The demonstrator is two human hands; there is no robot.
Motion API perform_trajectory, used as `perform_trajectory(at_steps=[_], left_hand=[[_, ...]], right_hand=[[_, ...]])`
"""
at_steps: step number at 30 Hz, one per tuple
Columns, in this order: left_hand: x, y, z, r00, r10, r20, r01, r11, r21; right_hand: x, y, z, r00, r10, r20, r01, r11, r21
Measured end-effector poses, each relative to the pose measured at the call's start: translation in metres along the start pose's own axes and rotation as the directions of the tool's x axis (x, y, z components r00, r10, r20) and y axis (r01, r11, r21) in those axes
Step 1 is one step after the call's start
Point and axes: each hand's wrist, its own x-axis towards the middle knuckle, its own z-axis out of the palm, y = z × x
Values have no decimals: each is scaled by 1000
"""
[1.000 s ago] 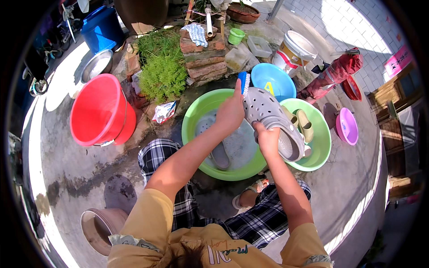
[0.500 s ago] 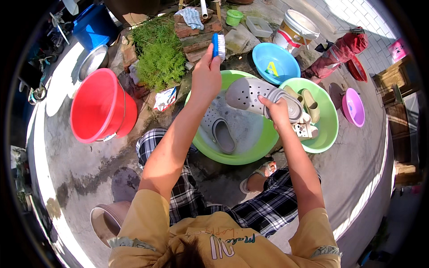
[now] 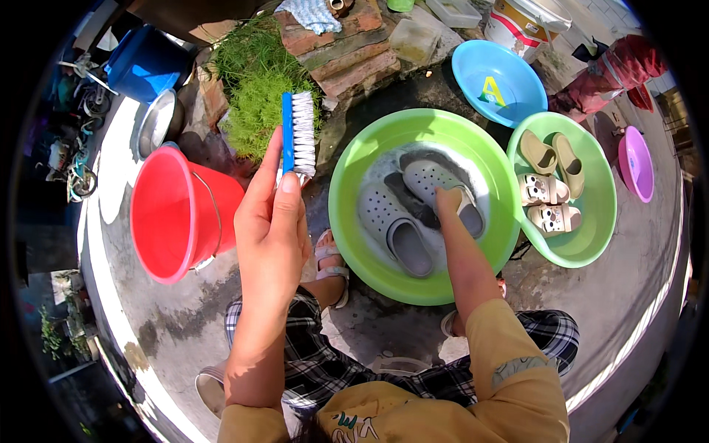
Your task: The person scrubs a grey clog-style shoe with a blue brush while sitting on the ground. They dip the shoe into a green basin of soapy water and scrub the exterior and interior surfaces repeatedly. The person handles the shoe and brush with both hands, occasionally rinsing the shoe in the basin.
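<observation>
My left hand (image 3: 267, 225), raised left of the large green basin, is closed round a scrubbing brush (image 3: 301, 134) with a blue back and white bristles. Down inside the basin (image 3: 346, 247), my right hand (image 3: 449, 201) grips a grey clog (image 3: 427, 179) with round holes at its opening; some of the fingers are hidden. Beside it lies a second grey clog (image 3: 410, 249), toe pointing away from me. White suds and shallow water surround both clogs.
A lighter green basin (image 3: 607, 221) at the right holds beige and patterned clogs. Behind it stands a blue basin (image 3: 473, 63); a purple basin (image 3: 636, 164) is farther right. A red bucket (image 3: 159, 221) stands at left, near green plants (image 3: 262, 96) and stacked bricks (image 3: 354, 55).
My right hand has lowered the grey clog from above the basin into the suds beside the other one. The brush in my left hand has come nearer to me, and the view has shifted.
</observation>
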Motion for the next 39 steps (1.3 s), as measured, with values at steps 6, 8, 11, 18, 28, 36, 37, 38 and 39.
perform_trajectory(at_steps=[6,8,11,18,28,36,37,38,39], left_hand=[[6,-2,8,998,-63,19,60,985,163],[9,-4,9,993,-70,91,52,982,184],[17,-8,12,987,-86,136,61,981,184],[16,-13,23,968,-98,232,54,980,189],[6,-2,28,956,-85,282,-5,952,306],[3,-9,41,967,48,252,-72,994,86],[2,-8,44,961,55,269,-80,993,83],[1,-9,44,960,61,275,-86,993,80],[0,-10,41,962,67,265,-92,992,82]], right_hand=[[18,54,54,971,126,205,-114,991,-68],[24,75,63,938,-37,344,95,984,-153],[62,126,79,770,-439,463,578,787,-216],[12,62,40,978,-184,100,201,959,-198],[32,57,33,924,239,300,-219,971,-96],[6,28,-68,870,-356,341,474,794,-381],[33,78,-52,898,-218,382,301,938,-172],[47,105,-42,883,-98,459,91,995,36],[36,94,-45,799,119,589,-105,993,-59]])
